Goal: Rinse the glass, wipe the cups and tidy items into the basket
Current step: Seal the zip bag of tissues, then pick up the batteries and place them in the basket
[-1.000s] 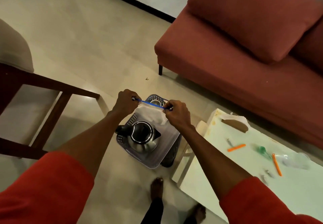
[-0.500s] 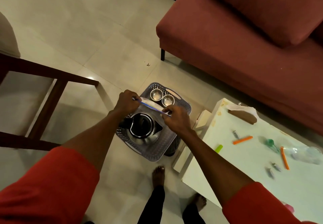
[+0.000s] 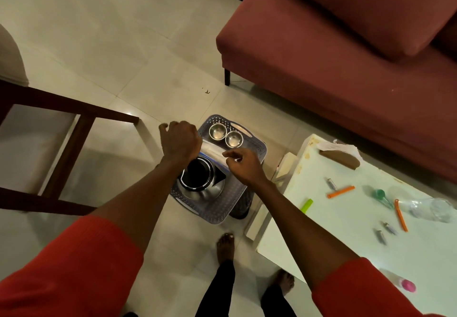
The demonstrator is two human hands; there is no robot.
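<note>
Letting go of the zip bag [image 3: 214, 153] both hands pinched a moment ago, left hand [image 3: 180, 141] and right hand [image 3: 243, 165] hover loosely curled over it, lying in the basket [image 3: 257, 152] between kettle [image 3: 201, 180] and steel cups [image 3: 225, 135].

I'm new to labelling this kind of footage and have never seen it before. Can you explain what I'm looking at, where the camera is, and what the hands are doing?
There is no machine here: a person wears one camera on the head, looking down at their own arms and feet. Below on the floor stands a grey basket holding a steel kettle, two small steel cups and a clear plastic bag lying between them. The left hand and right hand hover over the bag; whether either grips it is unclear. To the right a white table carries orange clips, a green spoon and a clear bottle.
</note>
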